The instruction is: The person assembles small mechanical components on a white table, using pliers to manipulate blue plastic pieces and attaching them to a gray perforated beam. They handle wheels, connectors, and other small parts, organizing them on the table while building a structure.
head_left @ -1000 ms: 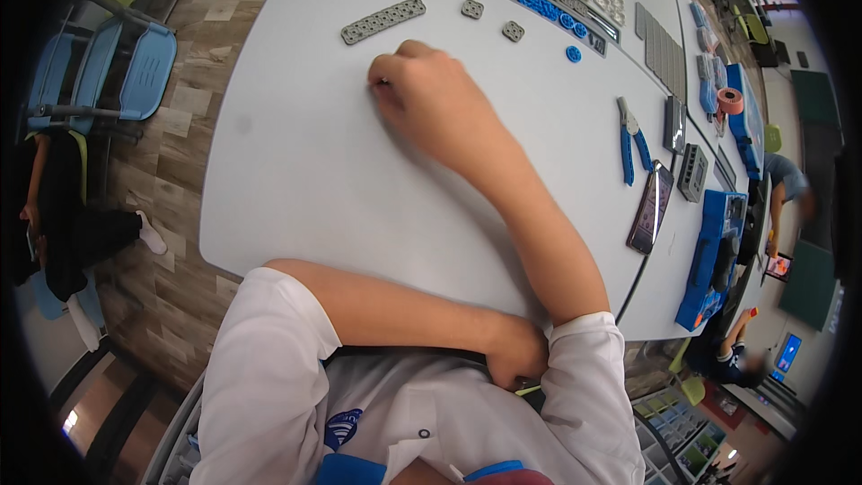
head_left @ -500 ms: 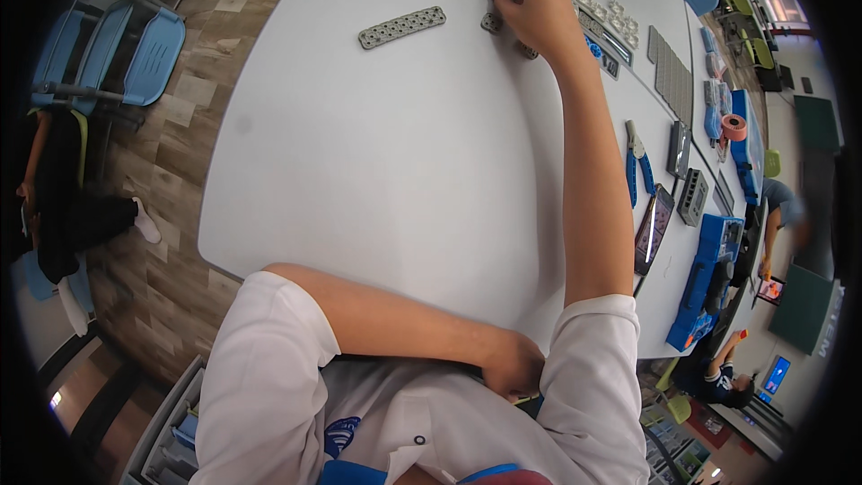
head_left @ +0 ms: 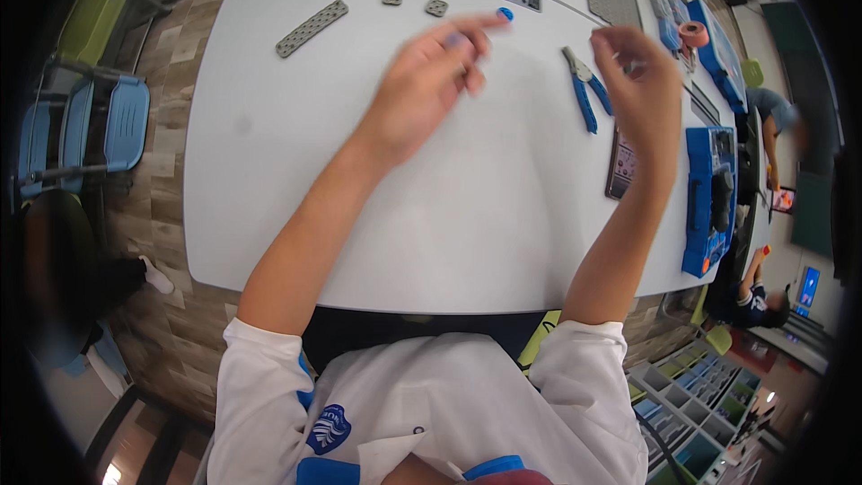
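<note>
White table (head_left: 431, 251): left hand (head_left: 417, 101) loosely spread, seemingly reaching for blue disc (head_left: 506, 13) toward far edge; right curled beside pliers (head_left: 581, 74), hold unclear. Pickup calls for fingertip pinch.

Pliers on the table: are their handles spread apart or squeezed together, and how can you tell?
Spread apart: on the pliers, the two blue handles diverge, with white table showing between them.

Pliers (head_left: 582, 75) on table (head_left: 449, 233), phone (head_left: 619, 171) right (nearer)
</note>
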{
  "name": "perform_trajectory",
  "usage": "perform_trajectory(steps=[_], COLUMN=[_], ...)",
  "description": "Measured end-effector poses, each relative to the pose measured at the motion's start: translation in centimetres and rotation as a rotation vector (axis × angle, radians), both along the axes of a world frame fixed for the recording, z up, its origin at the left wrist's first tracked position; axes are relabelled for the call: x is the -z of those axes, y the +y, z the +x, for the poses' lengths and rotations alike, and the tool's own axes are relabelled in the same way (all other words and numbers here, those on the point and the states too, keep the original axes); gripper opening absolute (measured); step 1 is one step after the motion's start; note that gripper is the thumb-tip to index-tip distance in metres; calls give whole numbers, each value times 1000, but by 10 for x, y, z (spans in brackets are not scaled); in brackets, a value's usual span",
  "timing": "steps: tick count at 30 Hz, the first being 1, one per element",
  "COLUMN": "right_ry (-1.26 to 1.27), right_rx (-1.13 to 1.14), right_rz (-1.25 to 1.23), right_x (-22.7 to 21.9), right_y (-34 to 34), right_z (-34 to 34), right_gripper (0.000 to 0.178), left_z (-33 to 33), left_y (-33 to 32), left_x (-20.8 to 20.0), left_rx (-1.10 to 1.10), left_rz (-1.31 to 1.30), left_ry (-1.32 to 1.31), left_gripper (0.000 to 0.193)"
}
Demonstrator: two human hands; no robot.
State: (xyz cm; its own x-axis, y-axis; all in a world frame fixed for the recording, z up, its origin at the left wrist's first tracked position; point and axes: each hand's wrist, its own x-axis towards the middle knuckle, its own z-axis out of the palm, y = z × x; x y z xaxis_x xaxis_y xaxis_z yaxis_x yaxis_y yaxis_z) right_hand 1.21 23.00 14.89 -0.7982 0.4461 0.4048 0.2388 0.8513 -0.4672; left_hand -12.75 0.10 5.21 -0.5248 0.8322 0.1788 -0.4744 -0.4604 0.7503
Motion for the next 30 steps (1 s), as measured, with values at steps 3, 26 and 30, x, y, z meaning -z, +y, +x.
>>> perform_trajectory(steps=[3, 26, 30], right_ry=[-252, 20, -43], right_rx=[223, -68, -36], right_rz=[345, -276, -102], right_x=[58, 69, 73], right_y=[11, -95, -93], right_z=[24, -2, -4], right_gripper=[56, 29, 32], left_z=[-10, 12, 8], left_y=[26, 40, 35], left_x=[-4, 27, 23], left_rx=[-237, -471, -459], left_rz=[32, -160, -265], left_ry=[-125, 487, 669], left_gripper=[48, 45, 38])
